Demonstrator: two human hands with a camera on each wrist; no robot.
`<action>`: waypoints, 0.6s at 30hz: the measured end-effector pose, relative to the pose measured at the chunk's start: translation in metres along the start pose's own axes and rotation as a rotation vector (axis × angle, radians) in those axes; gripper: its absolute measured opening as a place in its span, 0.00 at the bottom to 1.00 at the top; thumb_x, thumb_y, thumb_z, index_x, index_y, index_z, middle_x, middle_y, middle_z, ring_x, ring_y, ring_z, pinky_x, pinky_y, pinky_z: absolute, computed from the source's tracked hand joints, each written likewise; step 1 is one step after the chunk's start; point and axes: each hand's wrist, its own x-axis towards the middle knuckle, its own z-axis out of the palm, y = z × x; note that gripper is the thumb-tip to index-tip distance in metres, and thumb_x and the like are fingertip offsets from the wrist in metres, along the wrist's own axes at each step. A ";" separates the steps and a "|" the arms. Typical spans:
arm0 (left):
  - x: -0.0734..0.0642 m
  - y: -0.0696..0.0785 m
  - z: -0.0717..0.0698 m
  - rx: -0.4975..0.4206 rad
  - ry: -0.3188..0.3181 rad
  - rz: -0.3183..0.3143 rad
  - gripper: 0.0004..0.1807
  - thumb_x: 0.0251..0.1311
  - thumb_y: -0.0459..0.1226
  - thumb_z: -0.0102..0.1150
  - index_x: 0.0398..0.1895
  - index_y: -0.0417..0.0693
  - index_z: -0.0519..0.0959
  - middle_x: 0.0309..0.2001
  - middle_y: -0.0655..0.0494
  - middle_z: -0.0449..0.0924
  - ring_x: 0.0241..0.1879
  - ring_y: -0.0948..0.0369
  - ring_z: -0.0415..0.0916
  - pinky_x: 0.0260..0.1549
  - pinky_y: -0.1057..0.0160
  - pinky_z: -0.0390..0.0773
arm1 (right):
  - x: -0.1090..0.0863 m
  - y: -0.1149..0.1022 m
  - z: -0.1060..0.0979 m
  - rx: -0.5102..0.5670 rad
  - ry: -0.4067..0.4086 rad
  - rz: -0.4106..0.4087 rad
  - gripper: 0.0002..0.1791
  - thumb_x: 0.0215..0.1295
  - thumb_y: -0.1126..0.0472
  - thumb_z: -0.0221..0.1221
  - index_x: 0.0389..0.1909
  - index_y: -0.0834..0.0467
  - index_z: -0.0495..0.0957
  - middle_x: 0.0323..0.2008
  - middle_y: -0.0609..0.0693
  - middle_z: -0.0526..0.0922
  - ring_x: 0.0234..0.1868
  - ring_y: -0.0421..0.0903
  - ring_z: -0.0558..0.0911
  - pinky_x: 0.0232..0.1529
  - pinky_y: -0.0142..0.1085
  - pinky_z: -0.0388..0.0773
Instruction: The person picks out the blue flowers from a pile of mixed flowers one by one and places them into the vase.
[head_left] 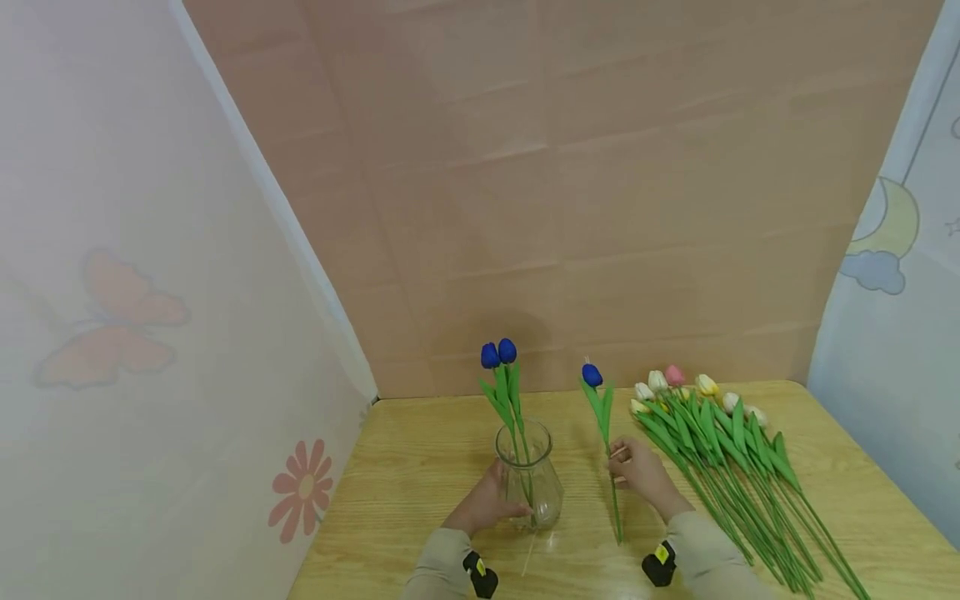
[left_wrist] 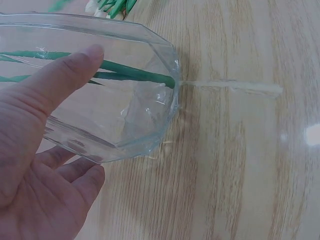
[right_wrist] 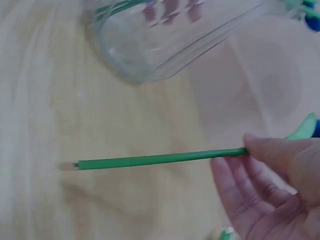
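Observation:
A clear glass vase (head_left: 551,493) stands on the table with two blue tulips (head_left: 507,351) in it, their green stems (left_wrist: 135,73) showing through the glass. My left hand (head_left: 483,504) holds the vase from the left, thumb across the near side and the other fingers round the far side. To the right of the vase, my right hand (head_left: 642,473) pinches a single blue tulip (head_left: 592,375) by its stem between thumb and fingers. That tulip is roughly upright, and its bare stem end (right_wrist: 120,162) points down, apart from the vase.
Many tulips in white, pink and yellow (head_left: 720,458) lie in a pile on the wooden table (head_left: 420,442) at the right. A pale strip (left_wrist: 255,88) is on the tabletop by the vase's base. A brown wall covering (head_left: 562,208) rises behind the table.

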 end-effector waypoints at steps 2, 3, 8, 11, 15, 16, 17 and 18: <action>0.000 0.000 0.000 -0.007 -0.004 0.002 0.56 0.51 0.39 0.73 0.77 0.55 0.44 0.76 0.42 0.46 0.74 0.41 0.45 0.69 0.38 0.54 | -0.001 -0.008 -0.003 0.001 0.015 -0.058 0.15 0.67 0.65 0.59 0.48 0.69 0.69 0.39 0.62 0.77 0.35 0.53 0.82 0.36 0.45 0.85; 0.000 0.000 0.000 -0.008 -0.006 0.003 0.56 0.51 0.39 0.73 0.77 0.55 0.44 0.76 0.42 0.45 0.74 0.41 0.45 0.69 0.39 0.53 | -0.002 -0.012 -0.004 -0.010 0.027 -0.090 0.16 0.66 0.63 0.60 0.49 0.68 0.69 0.40 0.62 0.78 0.36 0.53 0.83 0.36 0.45 0.85; 0.000 0.001 -0.001 -0.004 -0.006 0.006 0.57 0.51 0.39 0.73 0.78 0.56 0.43 0.77 0.42 0.44 0.75 0.41 0.44 0.69 0.38 0.52 | -0.010 -0.024 -0.008 -0.060 0.066 -0.212 0.13 0.64 0.61 0.62 0.46 0.62 0.73 0.38 0.56 0.79 0.37 0.48 0.83 0.34 0.36 0.84; 0.000 0.001 0.000 -0.004 -0.003 0.002 0.58 0.50 0.39 0.73 0.78 0.57 0.43 0.77 0.42 0.44 0.75 0.41 0.44 0.69 0.38 0.52 | -0.018 -0.025 -0.007 -0.091 0.062 -0.274 0.10 0.63 0.61 0.63 0.42 0.58 0.75 0.36 0.52 0.80 0.35 0.43 0.82 0.32 0.32 0.83; -0.001 0.003 0.000 -0.020 0.000 -0.008 0.57 0.50 0.38 0.73 0.77 0.57 0.45 0.77 0.43 0.45 0.74 0.41 0.44 0.69 0.37 0.52 | -0.025 -0.024 -0.006 -0.107 0.033 -0.306 0.07 0.63 0.60 0.63 0.39 0.55 0.75 0.34 0.50 0.81 0.35 0.42 0.82 0.33 0.34 0.83; -0.001 0.003 0.000 -0.027 0.000 -0.009 0.57 0.50 0.38 0.73 0.77 0.57 0.45 0.77 0.44 0.45 0.74 0.41 0.44 0.69 0.37 0.52 | -0.026 -0.024 -0.005 -0.105 0.025 -0.302 0.07 0.63 0.60 0.64 0.38 0.55 0.75 0.34 0.50 0.82 0.35 0.43 0.82 0.33 0.35 0.83; -0.001 0.003 0.000 -0.039 -0.001 -0.007 0.56 0.50 0.37 0.73 0.77 0.56 0.45 0.77 0.44 0.45 0.75 0.40 0.43 0.69 0.37 0.52 | -0.027 -0.024 -0.005 -0.104 0.016 -0.297 0.08 0.63 0.59 0.63 0.38 0.55 0.75 0.34 0.50 0.82 0.35 0.43 0.82 0.34 0.35 0.83; -0.001 0.003 0.000 -0.046 -0.002 -0.006 0.57 0.50 0.37 0.73 0.78 0.57 0.45 0.77 0.44 0.45 0.75 0.41 0.43 0.69 0.36 0.51 | -0.027 -0.024 -0.005 -0.098 0.014 -0.293 0.08 0.63 0.59 0.64 0.38 0.55 0.75 0.34 0.50 0.82 0.36 0.43 0.82 0.34 0.35 0.83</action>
